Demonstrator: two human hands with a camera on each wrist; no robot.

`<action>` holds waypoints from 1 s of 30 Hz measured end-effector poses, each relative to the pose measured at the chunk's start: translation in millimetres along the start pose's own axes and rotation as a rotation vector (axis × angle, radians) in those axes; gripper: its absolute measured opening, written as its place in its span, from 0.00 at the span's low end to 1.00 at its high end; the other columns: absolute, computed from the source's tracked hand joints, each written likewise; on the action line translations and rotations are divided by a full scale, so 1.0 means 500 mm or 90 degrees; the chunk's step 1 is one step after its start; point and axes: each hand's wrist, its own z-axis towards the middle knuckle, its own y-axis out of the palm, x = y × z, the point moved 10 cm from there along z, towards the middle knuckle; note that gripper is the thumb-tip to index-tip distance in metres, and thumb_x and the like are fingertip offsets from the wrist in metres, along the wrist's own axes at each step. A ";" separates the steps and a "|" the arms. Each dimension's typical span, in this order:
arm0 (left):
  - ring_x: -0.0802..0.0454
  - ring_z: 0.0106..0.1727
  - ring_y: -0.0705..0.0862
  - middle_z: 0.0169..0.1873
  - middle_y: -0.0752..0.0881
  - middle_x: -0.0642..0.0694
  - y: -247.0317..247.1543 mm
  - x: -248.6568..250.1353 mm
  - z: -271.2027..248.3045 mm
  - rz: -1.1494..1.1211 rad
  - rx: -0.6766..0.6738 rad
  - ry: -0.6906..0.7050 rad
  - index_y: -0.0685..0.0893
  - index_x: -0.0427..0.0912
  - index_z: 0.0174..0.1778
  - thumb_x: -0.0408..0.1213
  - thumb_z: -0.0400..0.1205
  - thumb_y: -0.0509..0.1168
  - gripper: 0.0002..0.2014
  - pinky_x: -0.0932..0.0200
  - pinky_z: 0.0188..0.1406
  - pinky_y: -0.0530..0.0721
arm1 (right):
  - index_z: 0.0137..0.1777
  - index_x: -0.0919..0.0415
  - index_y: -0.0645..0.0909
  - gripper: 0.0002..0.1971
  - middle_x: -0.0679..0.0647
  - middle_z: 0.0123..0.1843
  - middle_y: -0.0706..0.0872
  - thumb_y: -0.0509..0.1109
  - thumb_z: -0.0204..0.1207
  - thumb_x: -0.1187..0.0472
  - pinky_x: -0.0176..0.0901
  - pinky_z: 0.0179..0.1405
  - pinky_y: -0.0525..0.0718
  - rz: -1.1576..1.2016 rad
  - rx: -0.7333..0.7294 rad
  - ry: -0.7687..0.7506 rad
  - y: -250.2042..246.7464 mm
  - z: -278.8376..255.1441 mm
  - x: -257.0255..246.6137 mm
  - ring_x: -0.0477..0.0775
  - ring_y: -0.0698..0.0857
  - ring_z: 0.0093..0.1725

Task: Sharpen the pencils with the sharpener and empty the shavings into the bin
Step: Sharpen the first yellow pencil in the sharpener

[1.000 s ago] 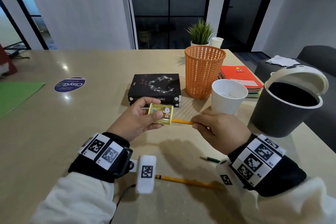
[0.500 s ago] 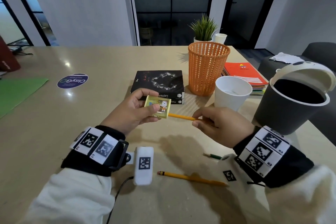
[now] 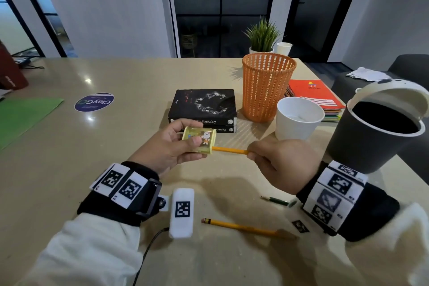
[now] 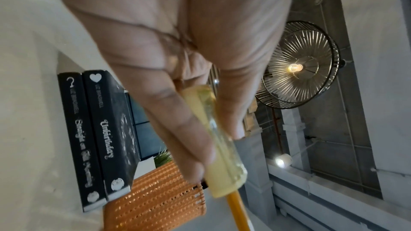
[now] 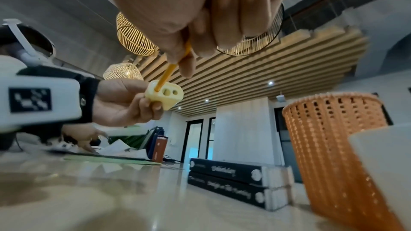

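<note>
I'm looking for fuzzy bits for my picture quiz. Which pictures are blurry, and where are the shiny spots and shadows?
Head view: sharp; the table shows small glare spots, with soft shadows under both hands. Left wrist view: the left hand and the sharpener are smeared, and a lamp glows. Right wrist view: the right hand and the orange basket are blurred; straight lines bend.

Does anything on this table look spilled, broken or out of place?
Nothing stands out. The left hand holds the yellow sharpener, the right hand holds a pencil in one of its holes. Two spare pencils lie loose on the table, and the bin stands upright, lid open.
</note>
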 end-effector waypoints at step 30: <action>0.53 0.40 0.89 0.46 0.85 0.45 0.029 0.019 -0.007 0.167 -0.027 0.042 0.79 0.46 0.51 0.23 0.76 0.65 0.13 0.64 0.36 0.87 | 0.39 0.47 0.78 0.12 0.44 0.27 0.75 0.57 0.82 0.54 0.30 0.28 0.68 0.146 -0.221 0.085 0.061 0.032 -0.002 0.42 0.74 0.29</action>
